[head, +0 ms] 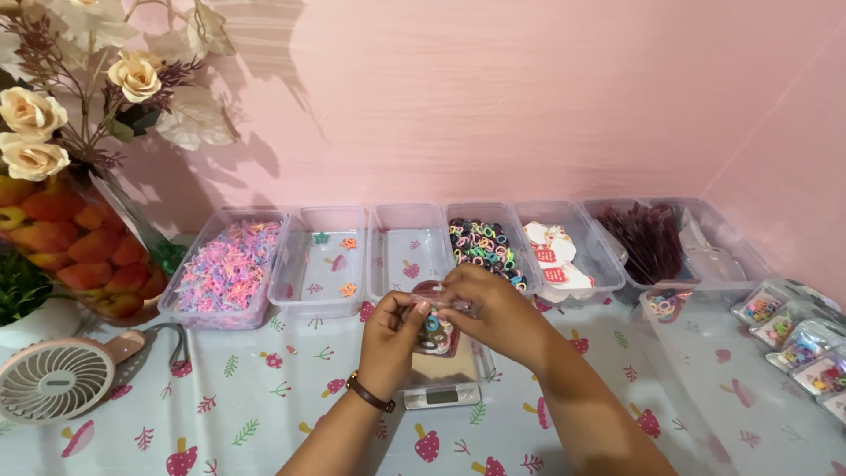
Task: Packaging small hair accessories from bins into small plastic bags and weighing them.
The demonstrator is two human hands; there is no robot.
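I am holding a small clear pouch of coloured hair ties over the little digital scale, near the middle of the tabletop; my left hand pinches its left side and my right hand pinches along its top edge, both sets of fingers clenched on the plastic. As I judge it, this is the sealing step, and it calls for pressing evenly along the top strip while the pouch stays upright. Along the back edge runs a row of clear bins: pink and lilac bits, two nearly bare ones, mixed ties, white and red printed cards, dark red packets. Filled pouches lie by the right edge.
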